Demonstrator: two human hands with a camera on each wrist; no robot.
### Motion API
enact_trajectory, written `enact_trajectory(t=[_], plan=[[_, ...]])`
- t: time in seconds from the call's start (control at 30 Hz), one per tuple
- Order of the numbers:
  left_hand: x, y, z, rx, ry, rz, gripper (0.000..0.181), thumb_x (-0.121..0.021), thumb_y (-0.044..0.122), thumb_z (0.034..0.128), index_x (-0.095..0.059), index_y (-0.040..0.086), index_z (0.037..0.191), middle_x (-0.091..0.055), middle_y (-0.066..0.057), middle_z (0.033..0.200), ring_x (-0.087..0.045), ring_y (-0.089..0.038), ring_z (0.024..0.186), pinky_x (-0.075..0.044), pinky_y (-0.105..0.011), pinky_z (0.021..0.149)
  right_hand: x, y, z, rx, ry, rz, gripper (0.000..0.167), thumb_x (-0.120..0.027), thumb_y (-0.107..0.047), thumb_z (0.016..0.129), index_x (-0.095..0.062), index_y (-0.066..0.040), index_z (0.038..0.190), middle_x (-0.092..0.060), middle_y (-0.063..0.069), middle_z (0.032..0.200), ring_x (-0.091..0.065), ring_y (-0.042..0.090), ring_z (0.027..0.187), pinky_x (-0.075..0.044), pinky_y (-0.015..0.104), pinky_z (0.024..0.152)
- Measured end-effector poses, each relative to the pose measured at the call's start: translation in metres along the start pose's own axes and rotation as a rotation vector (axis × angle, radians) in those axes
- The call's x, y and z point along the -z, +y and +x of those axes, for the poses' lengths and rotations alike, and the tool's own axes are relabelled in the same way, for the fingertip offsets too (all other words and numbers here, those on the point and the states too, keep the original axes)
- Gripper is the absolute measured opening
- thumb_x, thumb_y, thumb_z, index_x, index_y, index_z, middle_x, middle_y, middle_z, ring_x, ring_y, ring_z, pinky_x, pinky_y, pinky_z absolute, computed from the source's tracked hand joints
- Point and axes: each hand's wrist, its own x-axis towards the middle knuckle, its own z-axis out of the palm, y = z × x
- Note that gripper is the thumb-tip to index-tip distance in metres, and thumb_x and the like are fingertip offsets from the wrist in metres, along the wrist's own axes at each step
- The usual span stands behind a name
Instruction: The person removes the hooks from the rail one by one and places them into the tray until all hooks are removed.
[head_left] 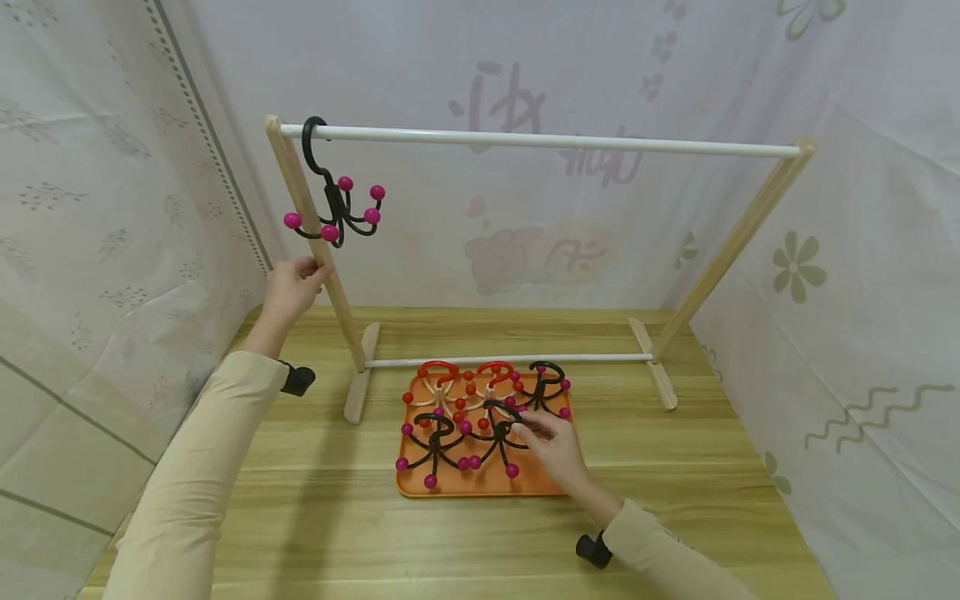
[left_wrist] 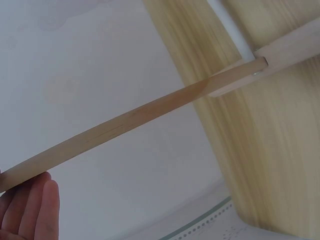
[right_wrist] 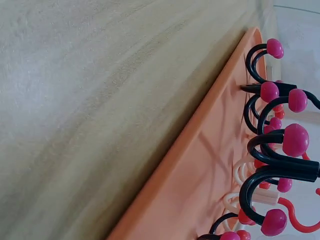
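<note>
My left hand (head_left: 292, 292) grips the left wooden post (head_left: 341, 304) of a rack; in the left wrist view its fingers (left_wrist: 45, 205) lie against that post. Above this hand, a black rotating claw hanger (head_left: 335, 204) with pink ball tips hangs from the white rail (head_left: 525, 140). With thumb and fingers, my right hand (head_left: 553, 446) pinches the hook of another black claw hanger (head_left: 501, 433) over an orange tray (head_left: 450, 487). The right wrist view shows this black hanger's prongs (right_wrist: 250, 190) close up, but my right fingers are out of that view.
Also in the tray are two black claw hangers (head_left: 434, 443) (head_left: 540, 393) and two white-and-red ones (head_left: 440, 396) (head_left: 491, 390). The right wooden post (head_left: 731, 250) and the lower white bar (head_left: 510, 360) stand behind on the wood-grain table (head_left: 720, 475). Patterned cloth surrounds the table.
</note>
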Motion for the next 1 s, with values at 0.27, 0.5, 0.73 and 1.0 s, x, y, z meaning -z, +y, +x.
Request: enact_trajectory(t=[0.27,0.5,0.73,1.0], plan=[[0.0,0.0,0.001,0.009,0.002,-0.006,0.041,-0.048,0.028,0.091,-0.056,-0.007,0.111,-0.059,-0.023,0.103,-0.056,-0.03,0.08,-0.04,-0.024,0.057,0.0,0.007,-0.007,-0.006,0.001,-0.014,0.018,-0.061,0.008,0.078,-0.061,0.014,0.095,-0.062,0.024,0.083,-0.061,0.027,0.073,-0.048,0.024,0.063],[0.0,0.0,0.0,0.014,-0.006,-0.005,0.041,-0.048,0.028,0.0913,-0.055,-0.007,0.112,-0.058,-0.023,0.104,-0.056,-0.031,0.081,-0.04,-0.024,0.057,-0.003,0.017,-0.013,-0.016,0.007,-0.008,0.017,-0.061,0.008,0.079,-0.061,0.014,0.094,-0.062,0.024,0.082,-0.061,0.033,0.072,-0.049,0.027,0.062],[-0.001,-0.001,0.001,0.006,-0.002,0.011,0.042,-0.048,0.029,0.0912,-0.056,-0.007,0.112,-0.059,-0.023,0.103,-0.056,-0.033,0.081,-0.04,-0.024,0.057,-0.005,0.022,-0.015,-0.006,0.014,0.043,0.016,-0.059,0.011,0.078,-0.059,0.016,0.094,-0.061,0.027,0.081,-0.061,0.011,0.072,-0.049,0.038,0.063],[-0.001,-0.001,0.001,0.006,0.003,0.009,0.04,-0.047,0.026,0.0916,-0.056,-0.007,0.112,-0.059,-0.024,0.102,-0.056,-0.033,0.081,-0.04,-0.024,0.057,-0.002,0.023,-0.015,-0.042,-0.014,0.048,0.017,-0.059,0.009,0.079,-0.059,0.013,0.096,-0.059,0.03,0.083,-0.061,0.027,0.073,-0.049,0.027,0.063]])
